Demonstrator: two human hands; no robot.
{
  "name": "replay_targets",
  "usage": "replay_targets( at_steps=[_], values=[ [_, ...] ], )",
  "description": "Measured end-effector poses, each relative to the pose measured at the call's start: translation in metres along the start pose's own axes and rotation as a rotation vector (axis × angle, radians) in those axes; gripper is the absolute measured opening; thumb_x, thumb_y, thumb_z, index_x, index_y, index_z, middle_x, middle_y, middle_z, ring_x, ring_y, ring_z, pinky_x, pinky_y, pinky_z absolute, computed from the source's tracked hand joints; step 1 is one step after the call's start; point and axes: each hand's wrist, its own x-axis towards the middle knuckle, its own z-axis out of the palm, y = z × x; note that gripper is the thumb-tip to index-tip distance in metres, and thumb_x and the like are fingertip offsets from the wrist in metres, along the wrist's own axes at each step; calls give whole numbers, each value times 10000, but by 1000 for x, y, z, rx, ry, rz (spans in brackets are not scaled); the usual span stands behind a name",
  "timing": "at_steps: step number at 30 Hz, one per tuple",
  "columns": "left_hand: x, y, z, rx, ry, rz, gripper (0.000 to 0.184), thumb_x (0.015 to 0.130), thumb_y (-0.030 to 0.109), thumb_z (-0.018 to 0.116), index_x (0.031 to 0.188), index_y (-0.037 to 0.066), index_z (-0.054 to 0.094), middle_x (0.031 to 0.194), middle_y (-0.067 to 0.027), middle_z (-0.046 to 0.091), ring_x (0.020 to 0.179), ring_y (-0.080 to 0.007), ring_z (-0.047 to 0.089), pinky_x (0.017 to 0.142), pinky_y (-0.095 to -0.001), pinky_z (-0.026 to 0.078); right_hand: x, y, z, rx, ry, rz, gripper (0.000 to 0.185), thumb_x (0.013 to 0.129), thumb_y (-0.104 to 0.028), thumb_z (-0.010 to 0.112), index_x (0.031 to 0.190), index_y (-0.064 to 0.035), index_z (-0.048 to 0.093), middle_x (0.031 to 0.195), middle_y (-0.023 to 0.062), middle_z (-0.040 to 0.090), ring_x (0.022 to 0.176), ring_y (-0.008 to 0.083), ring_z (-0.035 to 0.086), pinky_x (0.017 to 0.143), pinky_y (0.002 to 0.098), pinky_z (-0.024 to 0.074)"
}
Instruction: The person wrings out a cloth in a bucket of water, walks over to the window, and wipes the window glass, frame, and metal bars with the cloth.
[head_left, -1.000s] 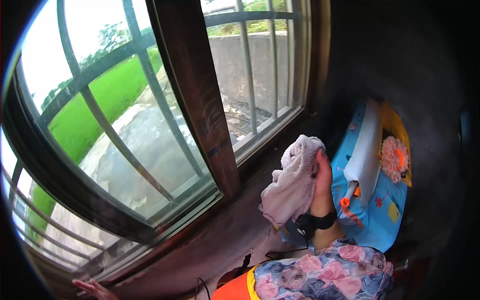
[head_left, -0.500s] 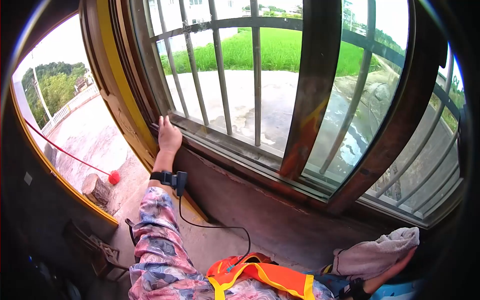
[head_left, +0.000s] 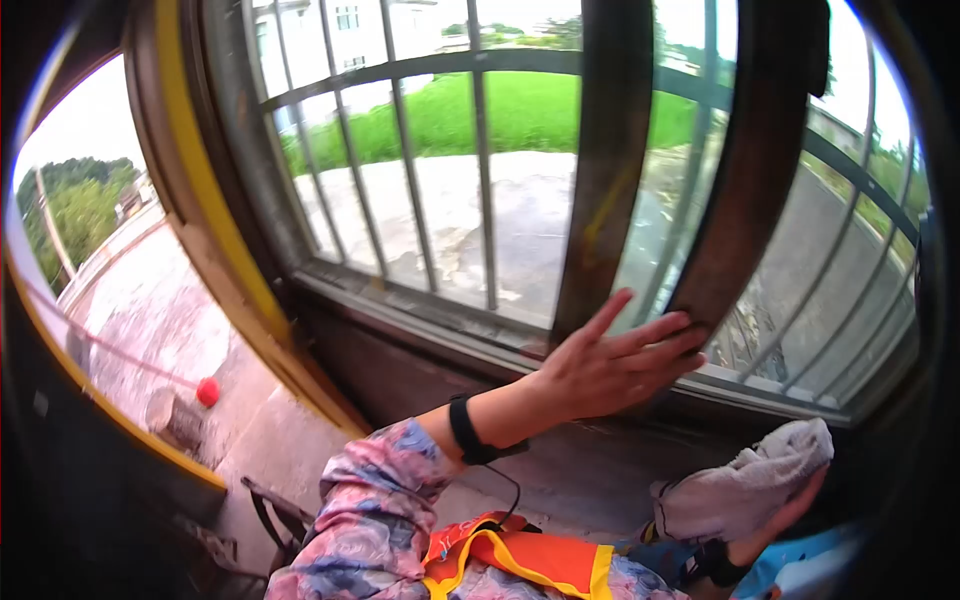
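My left hand, its fingers spread, is at the lower part of the sliding window frame, in front of the pane's bottom edge; nothing is in it. A dark strap circles that wrist. At the lower right my right hand is closed on a pale, crumpled cloth, which hides most of its fingers. The cloth hangs below the right end of the window, away from the glass.
Metal bars stand outside the window. On the left is an open doorway with a yellow-edged frame, a log stump and a red ball beyond it. A wooden chair stands below. Something blue lies at the lower right.
My left hand has moved right from the window's left corner to the sliding frame. That frame and its pane have shifted left. My right hand keeps hold of the cloth.
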Motion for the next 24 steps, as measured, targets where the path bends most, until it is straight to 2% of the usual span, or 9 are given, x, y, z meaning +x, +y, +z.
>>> replay_targets(
  at_steps=[1,7,8,11,15,19,21,22,24],
  values=[
    [-1,1,-1,-27,1,-13,496,764,358,571,1244,328,452,1340,70,351,1262,-142,301,1034,-541,143,4,-11,-15,186,-230,150,469,835,-468,446,1177,-147,456,1054,88,540,834,226,556,624,403,477],
    [-8,-2,-18,80,12,9,431,707,245,602,1124,343,556,1294,37,381,1273,-180,278,1037,-557,149,6,-28,-7,92,30,46,460,788,-425,557,1071,-63,530,943,71,578,851,226,566,758,370,472],
    [-8,-2,-23,64,13,-30,410,753,254,572,1154,325,526,1257,59,412,1248,-143,319,1019,-560,201,7,-31,-1,107,-14,70,467,782,-423,563,1070,-58,529,939,78,578,846,231,568,753,373,475],
    [-16,-10,-24,87,31,-43,362,727,276,614,1084,312,560,1218,20,429,1227,-191,341,1002,-599,193,14,-37,20,171,-157,162,472,758,-373,586,1066,-21,523,903,109,584,801,244,584,725,376,487],
    [-26,-19,-31,120,-14,-43,260,714,317,646,968,270,612,1229,-46,386,1242,-270,296,1014,-605,158,39,-41,49,52,-199,45,423,759,-265,591,1070,12,517,953,110,591,851,206,588,780,309,473],
    [-35,-23,-31,87,-42,-107,201,750,364,618,896,227,613,1185,-81,373,1207,-314,314,992,-641,163,78,-91,135,33,-371,-325,403,796,-328,590,1018,6,552,919,84,605,809,158,596,741,285,483],
    [-37,-21,-27,117,-10,-116,183,749,358,616,866,218,607,1197,-83,359,1205,-310,316,992,-643,160,99,-98,162,-169,-548,-709,524,794,-389,596,1082,36,492,978,103,575,855,173,570,765,282,459],
    [-36,-20,-27,111,-12,-129,163,746,354,619,824,211,603,1208,-87,345,1205,-315,314,992,-643,163,112,-92,167,-457,-432,-1044,587,789,-441,587,1089,47,461,1014,134,539,904,220,540,785,313,434],
    [-42,-20,-24,96,-8,-126,233,762,351,598,943,210,562,1231,-101,324,1217,-346,295,972,-669,167,103,-64,170,-951,-660,-1190,572,774,-477,576,1060,9,478,1081,186,477,1028,289,457,888,401,335]
  ],
)
